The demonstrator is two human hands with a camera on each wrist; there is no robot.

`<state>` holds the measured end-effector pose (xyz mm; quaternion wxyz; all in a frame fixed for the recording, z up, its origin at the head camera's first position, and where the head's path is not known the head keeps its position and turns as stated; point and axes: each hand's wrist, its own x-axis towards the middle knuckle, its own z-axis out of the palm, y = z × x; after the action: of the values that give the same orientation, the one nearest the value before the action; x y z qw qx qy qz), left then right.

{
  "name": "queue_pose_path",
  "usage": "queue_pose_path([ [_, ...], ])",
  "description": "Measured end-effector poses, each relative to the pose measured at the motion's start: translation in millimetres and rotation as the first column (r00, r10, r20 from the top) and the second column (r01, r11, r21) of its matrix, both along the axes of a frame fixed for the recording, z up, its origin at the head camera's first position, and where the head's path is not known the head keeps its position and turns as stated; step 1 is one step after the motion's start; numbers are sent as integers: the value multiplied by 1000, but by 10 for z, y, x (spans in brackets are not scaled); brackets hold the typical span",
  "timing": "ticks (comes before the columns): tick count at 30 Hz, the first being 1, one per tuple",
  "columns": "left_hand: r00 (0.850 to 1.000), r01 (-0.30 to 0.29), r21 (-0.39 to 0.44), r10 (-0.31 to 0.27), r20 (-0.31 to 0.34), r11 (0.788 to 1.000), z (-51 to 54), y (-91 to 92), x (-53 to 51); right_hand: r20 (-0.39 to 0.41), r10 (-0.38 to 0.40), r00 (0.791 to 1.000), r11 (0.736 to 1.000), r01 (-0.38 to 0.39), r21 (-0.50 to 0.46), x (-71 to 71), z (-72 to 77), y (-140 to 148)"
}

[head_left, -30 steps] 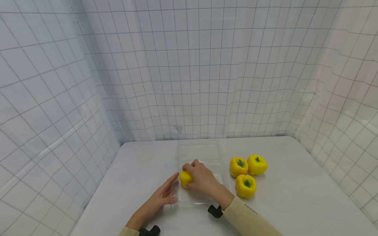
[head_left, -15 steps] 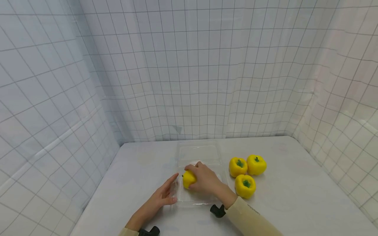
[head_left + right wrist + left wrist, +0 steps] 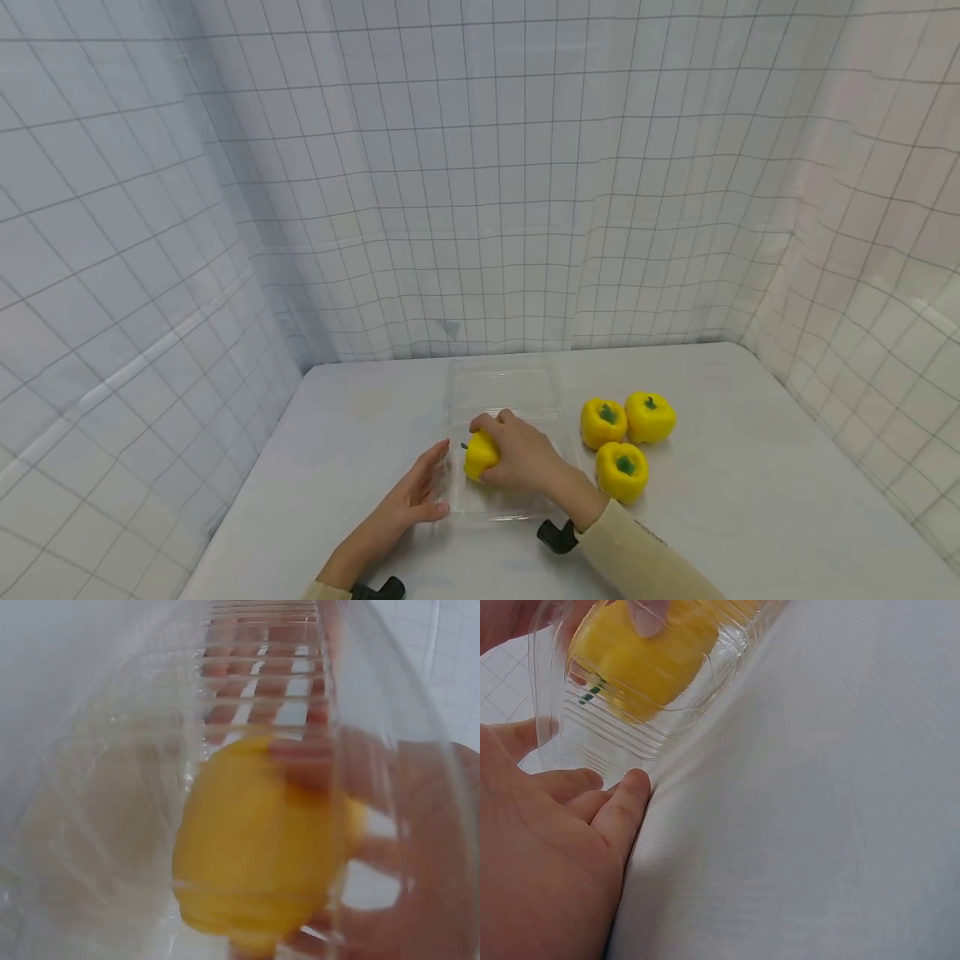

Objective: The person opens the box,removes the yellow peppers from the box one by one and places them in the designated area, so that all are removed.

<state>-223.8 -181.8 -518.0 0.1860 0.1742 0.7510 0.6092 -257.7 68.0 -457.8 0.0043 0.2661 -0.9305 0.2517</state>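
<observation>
My right hand [image 3: 527,457] grips a yellow bell pepper [image 3: 480,458] within the base of a clear plastic clamshell container [image 3: 487,506]. The pepper lies on its side, its green stem facing left. In the left wrist view, the pepper [image 3: 656,664] shows through the ribbed container wall. My left hand [image 3: 405,504] is at the container's left side, fingers extended and thumb spread, with fingertips against or very near the wall. The right wrist view is blurred; there the pepper [image 3: 255,840] sits behind clear plastic, fingers partly hidden.
The container's lid [image 3: 502,387] lies folded back toward the rear of the white table [image 3: 360,417]. Right of the container stand three more yellow bell peppers, a near one [image 3: 622,472], a left one [image 3: 603,423] and a far one [image 3: 650,417]. Grid-patterned curtains [image 3: 480,208] enclose the table.
My right hand has shifted slightly right with the pepper, whose stem now shows on its left side. The left hand stays almost still beside the container.
</observation>
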Motion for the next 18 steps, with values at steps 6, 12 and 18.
queue_pose_path([
  [6, 1000, -21, -2, 22, 3, 1000, 2, 3, -8, 1, -16, 1000, 1000, 16, -24, 37, 52, 24],
  [12, 1000, -25, 16, 25, 7, 1000, -1, -12, -8, -33, -28, 999, 998, 25, -60, 130, 124, 58],
  [18, 999, -28, 22, 28, 16, 999, 10, -6, -4, -80, -20, 997, 995, 12, -100, 223, 187, 124],
])
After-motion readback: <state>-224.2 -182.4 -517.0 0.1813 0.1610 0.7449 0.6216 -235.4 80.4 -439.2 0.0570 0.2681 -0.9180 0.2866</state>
